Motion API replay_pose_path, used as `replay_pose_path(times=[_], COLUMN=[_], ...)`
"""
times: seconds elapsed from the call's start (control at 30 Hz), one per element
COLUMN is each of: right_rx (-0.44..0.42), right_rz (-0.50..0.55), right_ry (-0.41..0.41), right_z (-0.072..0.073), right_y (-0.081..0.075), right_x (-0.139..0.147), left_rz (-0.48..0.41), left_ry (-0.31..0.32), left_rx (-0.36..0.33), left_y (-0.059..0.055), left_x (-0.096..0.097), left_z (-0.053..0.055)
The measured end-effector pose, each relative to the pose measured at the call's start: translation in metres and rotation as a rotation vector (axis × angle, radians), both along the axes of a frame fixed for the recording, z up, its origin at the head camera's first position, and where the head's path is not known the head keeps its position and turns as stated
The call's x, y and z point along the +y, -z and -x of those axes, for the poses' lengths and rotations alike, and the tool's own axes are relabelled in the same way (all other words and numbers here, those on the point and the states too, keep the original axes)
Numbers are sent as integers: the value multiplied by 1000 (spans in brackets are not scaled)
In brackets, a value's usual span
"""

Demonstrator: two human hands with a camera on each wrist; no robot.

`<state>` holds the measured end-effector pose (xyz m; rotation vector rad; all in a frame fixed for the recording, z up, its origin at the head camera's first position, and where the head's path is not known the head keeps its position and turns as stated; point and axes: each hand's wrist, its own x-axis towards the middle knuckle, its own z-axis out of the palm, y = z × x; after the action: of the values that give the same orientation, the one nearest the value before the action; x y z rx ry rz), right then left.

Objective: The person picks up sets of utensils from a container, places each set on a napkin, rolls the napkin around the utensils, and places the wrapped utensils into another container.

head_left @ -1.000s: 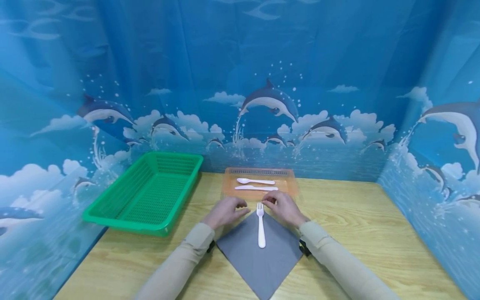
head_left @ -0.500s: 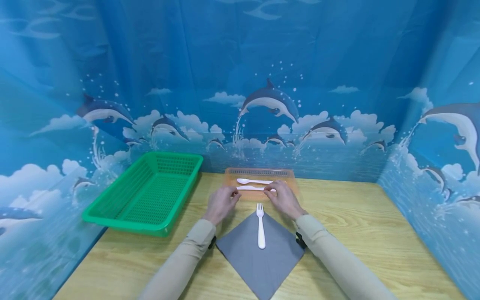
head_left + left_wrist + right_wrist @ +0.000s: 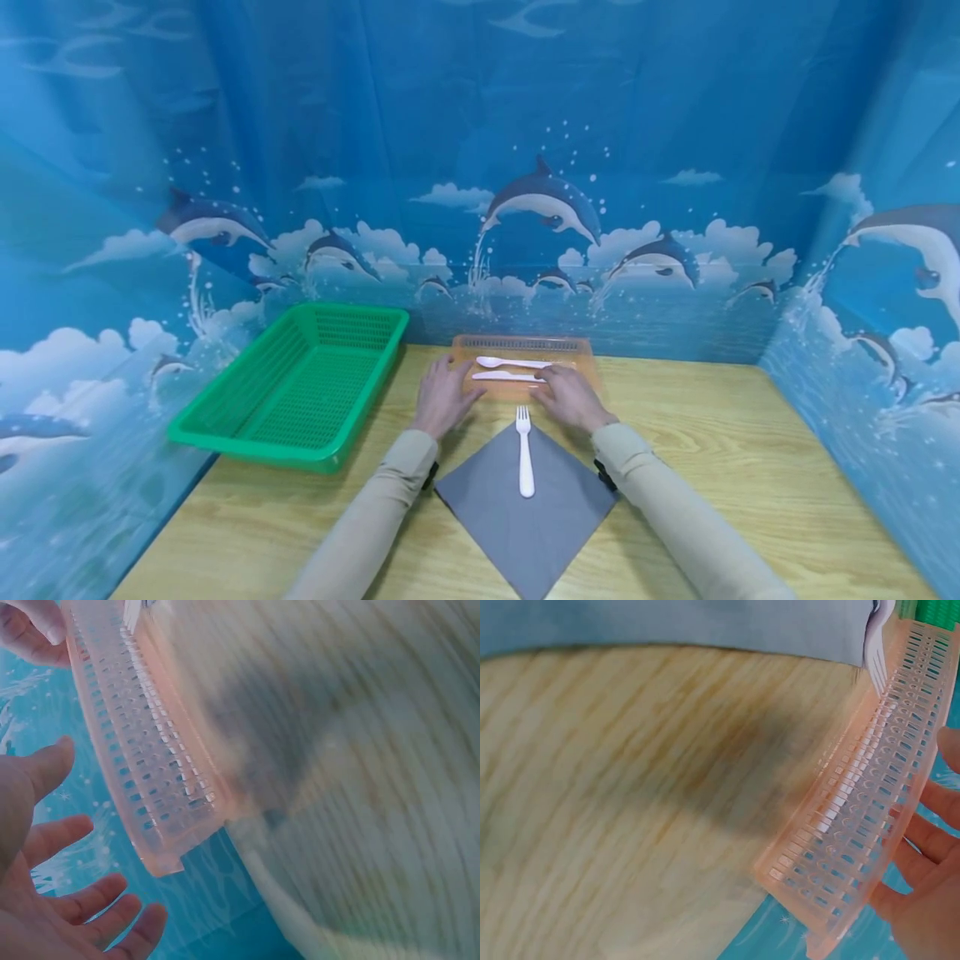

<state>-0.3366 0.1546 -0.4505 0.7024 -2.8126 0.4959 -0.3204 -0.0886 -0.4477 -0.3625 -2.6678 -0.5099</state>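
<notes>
Flanking the orange tray (image 3: 521, 342) from both ends

Nearest lies the grey napkin (image 3: 510, 517), a corner pointing away, with the white fork (image 3: 525, 458) along its diagonal — probably centred on purpose, tines overhanging that corner. Beyond, the left hand (image 3: 441, 400) spreads its fingers at the tray's left end; the right hand (image 3: 570, 398) keeps its fingers loosely extended over the near side, covering one end of the white knife (image 3: 502, 376), contact unclear. Knife, then white spoon (image 3: 517, 362), lie inside, roughly parallel, likely following the tray's length. Half a second ago, both hands' fingertips met near the knife's ends; now the left's have fanned outward — cutlery apparently unmoved.
</notes>
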Motion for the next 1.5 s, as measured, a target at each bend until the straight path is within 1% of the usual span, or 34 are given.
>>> replay_pose_path(times=[0.13,0.23,0.37,0.5,0.63,0.73,0.87,0.93,1.03,1.23,1.37,1.5], right_rx=[8,10,-23,-64,-107,-137,-154,-151,-178,-297,-317,-332], right_rz=[-5,1,-7,-16,-37,-62,-81,-87,-85,-67,-91,-98], right_ry=[-3,4,23,37,55,73,89,81,68,66,80,90], right_z=[1,2,4,4,5,6,9,12,15,20,23,25], right_y=[2,1,-1,-2,0,2,3,2,-1,-3,-2,-2], right_x=[0,0,0,0,2,3,2,1,-1,-6,-7,-8], left_rz=[8,4,1,-11,-23,-27,-44,-59,-78,-87,-98,-111], left_ry=[-25,-31,-31,-34,-43,-39,-31,-33,-34,-15,9,12], left_rx=[-36,-48,-60,-92,-106,-110,-130,-135,-139,-122,-109,-122], left_y=[2,3,4,5,6,8,10,11,11,11,12,11], left_x=[0,0,0,0,0,0,-1,-1,-3,-4,-3,-3], left_z=[2,3,5,5,6,8,10,10,11,12,13,14])
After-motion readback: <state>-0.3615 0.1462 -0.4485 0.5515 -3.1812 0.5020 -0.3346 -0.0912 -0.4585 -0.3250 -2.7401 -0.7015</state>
